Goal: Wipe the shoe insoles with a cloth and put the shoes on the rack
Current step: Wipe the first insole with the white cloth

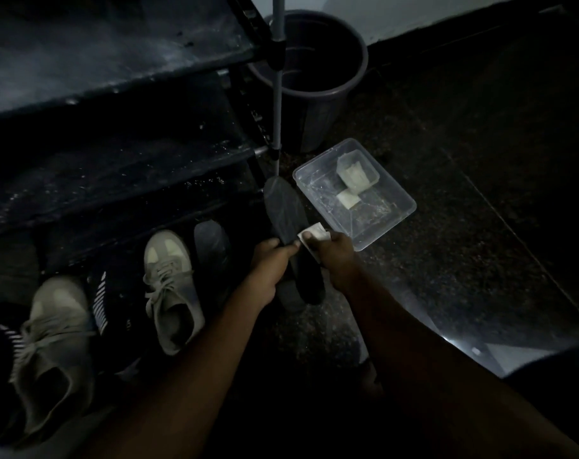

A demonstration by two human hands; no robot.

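- Black tiered shoe rack [116, 77]: standing far left.
- Two grey laced fabric sneakers [172, 293]: lying on the floor, near left, not yet on the rack.
- Dark flat foam insole [283, 210]: being gripped mid-length by the left hand [268, 270], toe pointing far.
- Small white folded cloth [313, 233]: being pinched by the right hand [337, 260] against the insole's right edge.
- Handling: bracing firmly and stroking full length is probably serving best.

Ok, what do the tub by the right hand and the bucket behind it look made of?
Tub: clear rigid plastic, glossy; the floor shows through it. Bucket: probably opaque grey plastic, matt, with a rolled rim; dim light leaves it open.
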